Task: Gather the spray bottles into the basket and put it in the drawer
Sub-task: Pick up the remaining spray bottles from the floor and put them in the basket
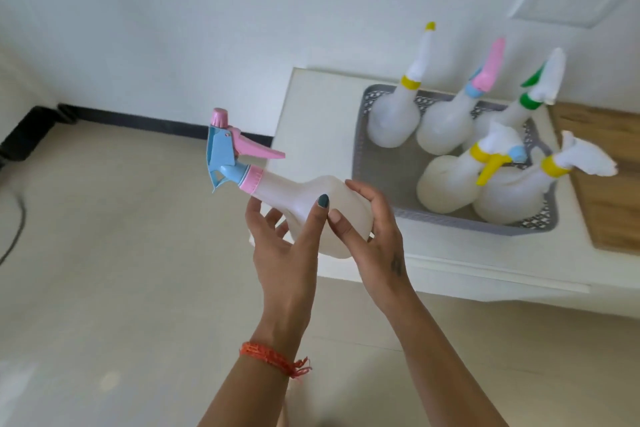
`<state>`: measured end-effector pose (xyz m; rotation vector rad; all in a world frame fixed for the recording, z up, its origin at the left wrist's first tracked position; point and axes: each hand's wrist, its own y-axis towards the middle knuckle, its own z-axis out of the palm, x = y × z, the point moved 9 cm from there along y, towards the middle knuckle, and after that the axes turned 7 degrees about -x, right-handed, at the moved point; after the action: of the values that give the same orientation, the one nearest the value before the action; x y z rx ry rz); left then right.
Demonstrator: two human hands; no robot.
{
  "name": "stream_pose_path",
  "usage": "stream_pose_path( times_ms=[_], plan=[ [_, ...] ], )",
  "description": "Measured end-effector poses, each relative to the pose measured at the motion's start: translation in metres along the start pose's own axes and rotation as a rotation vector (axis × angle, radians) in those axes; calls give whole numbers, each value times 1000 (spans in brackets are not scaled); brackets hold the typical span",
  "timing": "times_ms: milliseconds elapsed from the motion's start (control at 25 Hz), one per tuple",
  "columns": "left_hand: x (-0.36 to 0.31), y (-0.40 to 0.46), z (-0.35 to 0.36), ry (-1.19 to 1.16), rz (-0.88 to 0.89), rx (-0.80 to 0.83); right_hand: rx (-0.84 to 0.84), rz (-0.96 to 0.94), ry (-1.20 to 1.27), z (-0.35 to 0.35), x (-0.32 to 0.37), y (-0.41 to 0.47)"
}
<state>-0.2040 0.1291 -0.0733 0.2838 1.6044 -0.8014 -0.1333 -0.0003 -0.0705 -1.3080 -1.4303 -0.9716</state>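
I hold a white spray bottle [311,196] with a pink and blue trigger head, tilted to the left, just left of the white cabinet's corner. My left hand [289,243] grips its body from below and my right hand [372,236] clasps its base. To the right, a grey perforated basket [377,156] sits on the cabinet top and holds several white spray bottles: one with a yellow collar [393,121], one with a pink head [445,128], one with a green collar [512,114], and two leaning with yellow collars [450,184] at the front.
The white cabinet top [318,107] carries the basket, with a wooden board [609,166] at its right. A beige tiled floor [121,253] spreads to the left. A black cable [17,229] and dark skirting run along the wall at far left.
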Motion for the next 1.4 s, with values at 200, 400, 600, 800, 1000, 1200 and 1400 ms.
stream_pose_path(
  times_ms=[200,400,600,800,1000,1200,1400],
  plan=[
    [-14,11,74,42,22,170,-189,-5,19,-55,-5,28],
    [-30,40,126,158,99,309,-231,32,-31,-71,-16,52],
    [-31,62,170,330,230,540,-266,24,-136,-79,-32,63],
    [-21,71,209,377,226,884,-335,-98,-241,-79,-36,73],
    [-22,82,226,387,263,986,-424,-135,-316,-73,-39,86],
    [-11,85,229,418,281,990,-472,-127,-384,-68,-45,90],
    [0,85,226,427,259,982,-451,-86,-489,-65,-52,92]
  ],
)
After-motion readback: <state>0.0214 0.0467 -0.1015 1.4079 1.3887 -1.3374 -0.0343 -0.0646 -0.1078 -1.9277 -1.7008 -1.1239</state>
